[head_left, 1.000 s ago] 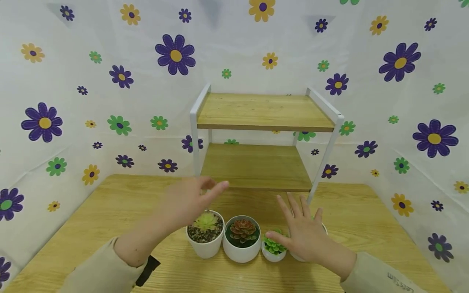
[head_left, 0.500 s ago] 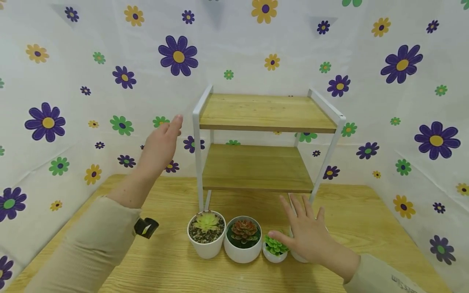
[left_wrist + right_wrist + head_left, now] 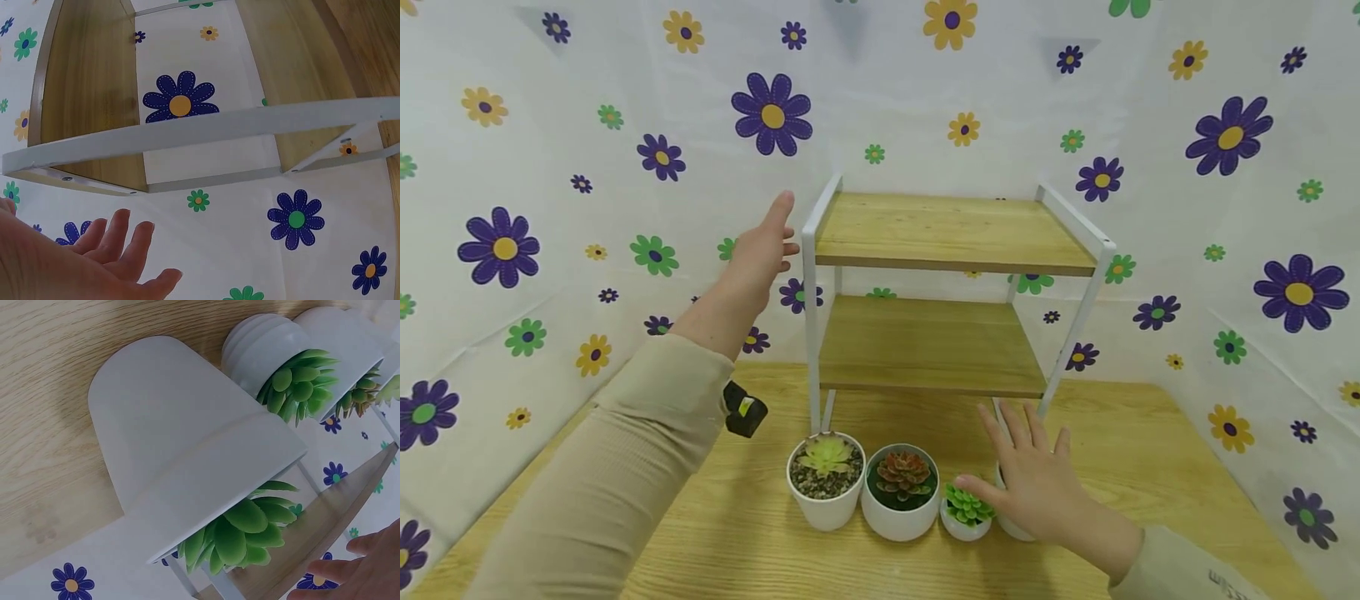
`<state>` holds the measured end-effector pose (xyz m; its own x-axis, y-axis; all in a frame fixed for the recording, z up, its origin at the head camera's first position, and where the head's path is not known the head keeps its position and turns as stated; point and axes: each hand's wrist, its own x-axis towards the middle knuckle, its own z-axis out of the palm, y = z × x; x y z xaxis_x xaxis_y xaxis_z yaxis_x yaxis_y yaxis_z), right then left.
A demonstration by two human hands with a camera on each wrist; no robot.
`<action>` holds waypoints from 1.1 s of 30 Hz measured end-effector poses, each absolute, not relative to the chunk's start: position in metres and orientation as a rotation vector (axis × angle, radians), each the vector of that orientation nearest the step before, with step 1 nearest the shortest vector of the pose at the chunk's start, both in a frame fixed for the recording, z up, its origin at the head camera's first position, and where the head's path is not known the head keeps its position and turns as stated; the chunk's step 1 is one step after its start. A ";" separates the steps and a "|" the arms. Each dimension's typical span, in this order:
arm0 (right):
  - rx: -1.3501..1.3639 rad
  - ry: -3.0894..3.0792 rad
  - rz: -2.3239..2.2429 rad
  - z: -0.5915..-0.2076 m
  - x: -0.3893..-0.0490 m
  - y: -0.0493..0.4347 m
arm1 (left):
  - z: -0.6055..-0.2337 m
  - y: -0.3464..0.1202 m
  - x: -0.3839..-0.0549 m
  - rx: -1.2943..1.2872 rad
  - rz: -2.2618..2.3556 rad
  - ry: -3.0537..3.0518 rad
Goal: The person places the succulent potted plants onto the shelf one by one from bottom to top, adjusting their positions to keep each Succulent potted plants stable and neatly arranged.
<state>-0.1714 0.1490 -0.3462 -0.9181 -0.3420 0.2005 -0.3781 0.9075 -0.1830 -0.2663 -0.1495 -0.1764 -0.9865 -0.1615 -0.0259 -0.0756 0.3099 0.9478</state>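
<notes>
My left hand (image 3: 760, 258) is raised beside the upper left side of the two-tier wooden shelf (image 3: 955, 233), fingers spread and holding nothing. In the left wrist view its fingertips lie just outside the shelf's white metal side frame (image 3: 206, 132). Fingers spread, my right hand (image 3: 1037, 479) hovers over the rightmost white pot (image 3: 187, 431), hiding most of it from the head camera. That pot holds a green succulent (image 3: 237, 534). Left of it stand a small pot with a bright green succulent (image 3: 967, 502), a pot with a reddish-brown one (image 3: 904, 473) and one with a yellow-green one (image 3: 826, 455).
The potted plants stand in a row on the wooden table (image 3: 730, 550), in front of the shelf. A white curtain with printed flowers (image 3: 910, 92) surrounds the back and sides. A black device (image 3: 745, 410) is strapped under my left wrist.
My left hand has risen from above the leftmost pot, swinging left and then up and forward to the shelf's left side. The right hand stays over the rightmost pot.
</notes>
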 end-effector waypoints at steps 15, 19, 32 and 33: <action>0.542 -2.893 0.338 -0.349 -0.171 0.154 | -0.175 -0.140 -0.281 0.248 -1.975 -2.422; 0.528 -2.893 0.331 -0.348 -0.172 0.156 | -0.176 -0.139 -0.282 0.255 -2.003 -2.401; 0.463 -2.891 0.487 -0.342 -0.172 0.175 | -0.178 -0.135 -0.285 0.297 -1.958 -2.381; 0.457 -2.894 0.526 -0.342 -0.172 0.178 | -0.178 -0.135 -0.285 0.301 -1.956 -2.382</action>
<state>-0.1721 0.1777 -0.3415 -0.9396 -0.2676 0.2134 -0.3256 0.8911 -0.3163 -0.2848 -0.1350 -0.1777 -0.9801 -0.1777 -0.0883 -0.1212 0.1834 0.9755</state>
